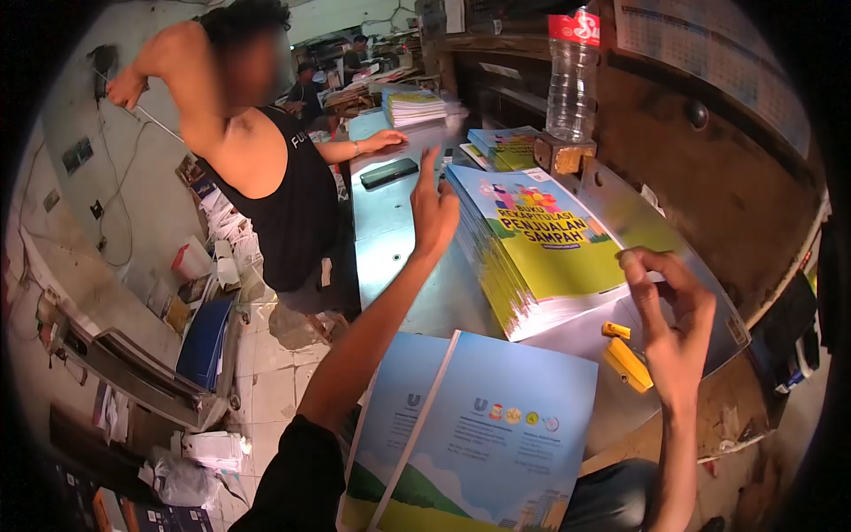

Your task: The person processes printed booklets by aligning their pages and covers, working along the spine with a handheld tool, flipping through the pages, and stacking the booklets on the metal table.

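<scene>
A thick stack of printed booklets (550, 239) with blue and yellow-green covers lies on the metal table. My left hand (434, 213) is raised along the stack's left side, fingers stretched out and nothing in them. Close to the top booklet's right edge, my right hand (674, 310) has its thumb and forefinger tips together. Whether a page edge is between them I cannot tell. Two booklets (496, 426) lie overlapping, back covers up, at the table's near edge above my lap. A yellow stapler-like tool (628, 362) sits below the stack, beside my right hand.
Behind the stack are more booklets (505, 146), a plastic bottle (572, 89) on a wooden block (565, 157), and a phone (388, 174). A co-worker (284, 177) stands at the table's left side, one hand on it. Another booklet pile (415, 108) stands farther back.
</scene>
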`<action>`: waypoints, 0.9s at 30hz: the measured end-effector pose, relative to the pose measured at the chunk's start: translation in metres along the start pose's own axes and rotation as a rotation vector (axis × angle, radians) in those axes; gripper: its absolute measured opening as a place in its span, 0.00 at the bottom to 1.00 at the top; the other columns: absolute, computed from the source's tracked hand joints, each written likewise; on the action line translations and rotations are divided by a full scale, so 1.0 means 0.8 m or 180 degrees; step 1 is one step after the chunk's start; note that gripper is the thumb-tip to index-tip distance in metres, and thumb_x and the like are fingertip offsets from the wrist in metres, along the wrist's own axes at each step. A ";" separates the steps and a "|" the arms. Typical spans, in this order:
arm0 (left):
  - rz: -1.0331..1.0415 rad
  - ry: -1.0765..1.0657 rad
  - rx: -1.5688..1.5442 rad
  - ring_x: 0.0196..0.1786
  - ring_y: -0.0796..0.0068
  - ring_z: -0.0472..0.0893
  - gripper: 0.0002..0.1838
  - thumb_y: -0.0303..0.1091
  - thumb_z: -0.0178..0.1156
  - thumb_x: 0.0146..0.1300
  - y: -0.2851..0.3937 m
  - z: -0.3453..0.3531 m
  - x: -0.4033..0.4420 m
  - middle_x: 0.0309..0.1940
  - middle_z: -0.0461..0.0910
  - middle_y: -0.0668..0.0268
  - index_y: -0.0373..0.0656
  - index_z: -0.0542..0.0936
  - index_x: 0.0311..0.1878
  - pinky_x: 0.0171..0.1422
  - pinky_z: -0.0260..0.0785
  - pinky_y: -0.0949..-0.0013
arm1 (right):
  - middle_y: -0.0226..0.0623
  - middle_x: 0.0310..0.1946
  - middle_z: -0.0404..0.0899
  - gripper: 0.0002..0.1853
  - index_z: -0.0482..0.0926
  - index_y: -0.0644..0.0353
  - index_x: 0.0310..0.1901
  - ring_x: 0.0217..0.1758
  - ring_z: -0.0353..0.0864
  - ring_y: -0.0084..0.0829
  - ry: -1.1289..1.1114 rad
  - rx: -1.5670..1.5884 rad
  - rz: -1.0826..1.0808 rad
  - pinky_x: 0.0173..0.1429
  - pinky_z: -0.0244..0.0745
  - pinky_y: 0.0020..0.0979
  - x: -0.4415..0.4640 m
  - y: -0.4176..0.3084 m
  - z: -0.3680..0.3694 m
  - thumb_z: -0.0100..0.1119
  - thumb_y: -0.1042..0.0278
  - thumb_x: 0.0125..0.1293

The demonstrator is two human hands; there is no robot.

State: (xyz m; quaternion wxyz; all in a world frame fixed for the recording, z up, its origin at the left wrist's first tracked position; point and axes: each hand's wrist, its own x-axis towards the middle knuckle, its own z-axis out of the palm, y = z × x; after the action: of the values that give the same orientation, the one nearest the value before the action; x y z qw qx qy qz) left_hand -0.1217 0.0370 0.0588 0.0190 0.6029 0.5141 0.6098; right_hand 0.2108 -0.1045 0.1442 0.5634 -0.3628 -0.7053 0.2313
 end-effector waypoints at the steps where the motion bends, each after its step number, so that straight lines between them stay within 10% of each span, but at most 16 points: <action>1: -0.0517 0.0237 -0.0466 0.85 0.49 0.48 0.40 0.33 0.58 0.70 -0.012 0.001 -0.011 0.84 0.46 0.47 0.42 0.54 0.82 0.85 0.47 0.54 | 0.38 0.39 0.87 0.11 0.86 0.69 0.44 0.41 0.84 0.28 -0.0023 0.0009 -0.0016 0.49 0.79 0.32 0.003 0.009 0.002 0.68 0.68 0.69; 5: -0.1215 0.0720 -0.1209 0.87 0.56 0.40 0.52 0.70 0.46 0.72 -0.043 0.044 -0.054 0.85 0.40 0.51 0.40 0.45 0.84 0.87 0.33 0.58 | 0.47 0.46 0.88 0.18 0.86 0.66 0.47 0.48 0.88 0.39 -0.0915 -0.0502 -0.0436 0.56 0.80 0.35 0.008 0.035 0.018 0.77 0.68 0.57; 11: -0.0348 0.0324 -0.0516 0.85 0.50 0.49 0.49 0.60 0.52 0.75 -0.006 0.036 -0.071 0.84 0.43 0.46 0.40 0.42 0.84 0.86 0.33 0.48 | 0.50 0.51 0.88 0.27 0.84 0.68 0.55 0.57 0.86 0.38 -0.1567 -0.0281 -0.0343 0.65 0.76 0.37 0.010 0.048 0.045 0.81 0.68 0.54; 15: 0.1171 0.0155 0.1304 0.80 0.53 0.63 0.29 0.42 0.58 0.73 0.015 0.023 -0.073 0.75 0.71 0.58 0.43 0.71 0.74 0.82 0.34 0.46 | 0.50 0.50 0.88 0.29 0.83 0.69 0.57 0.55 0.87 0.37 -0.1568 -0.0397 -0.0190 0.65 0.76 0.36 0.014 0.066 0.058 0.81 0.66 0.55; 27: 0.0470 0.0094 0.1441 0.72 0.51 0.62 0.24 0.48 0.49 0.76 0.025 0.035 -0.083 0.71 0.69 0.62 0.43 0.69 0.66 0.74 0.38 0.41 | 0.54 0.49 0.88 0.23 0.86 0.73 0.52 0.54 0.89 0.40 -0.1655 -0.0449 0.0157 0.62 0.79 0.37 0.016 0.065 0.064 0.78 0.68 0.58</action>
State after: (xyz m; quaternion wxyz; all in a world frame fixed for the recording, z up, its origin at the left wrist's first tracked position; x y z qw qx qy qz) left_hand -0.0709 0.0020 0.0173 -0.1687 0.6188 0.5924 0.4875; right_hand 0.1731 -0.0581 0.1009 0.3309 -0.3467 -0.8316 0.2807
